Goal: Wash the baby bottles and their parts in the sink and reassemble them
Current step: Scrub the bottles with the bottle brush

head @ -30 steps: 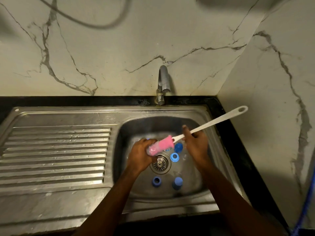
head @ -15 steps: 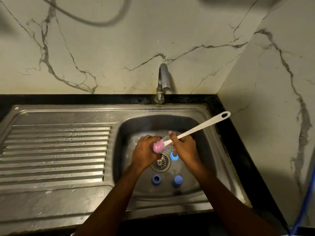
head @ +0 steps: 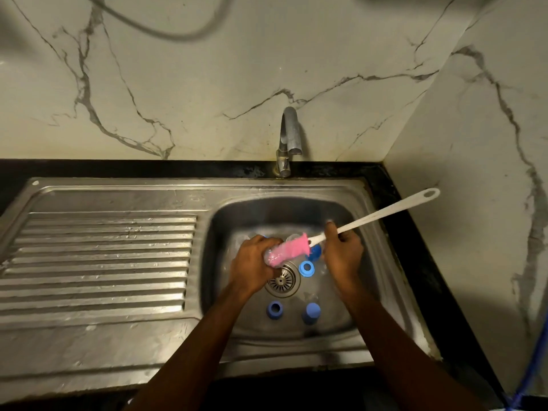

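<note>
Over the steel sink basin [head: 367, 310], my left hand [head: 253, 266] grips a clear baby bottle [head: 271, 258]. A pink sponge brush head [head: 292, 250] pokes partly into the bottle's mouth. My right hand [head: 342, 253] holds the brush's long white handle [head: 385, 212], which slants up to the right. On the basin floor lie a blue ring [head: 306, 267] beside the drain [head: 281, 280], another blue ring [head: 275, 310], and a blue cap [head: 311, 313]. One more blue part [head: 315, 253] shows behind the brush.
The tap [head: 289, 137] stands at the back of the basin, with no water visibly running. A ribbed steel drainboard [head: 98, 262] stretches to the left. Marble walls close in behind and on the right. A blue hose [head: 533, 363] hangs at the far right edge.
The brush has been drawn back out to the right, so most of the pink head shows again; half a second ago it sat deep in the bottle. My left hand has stayed put.
</note>
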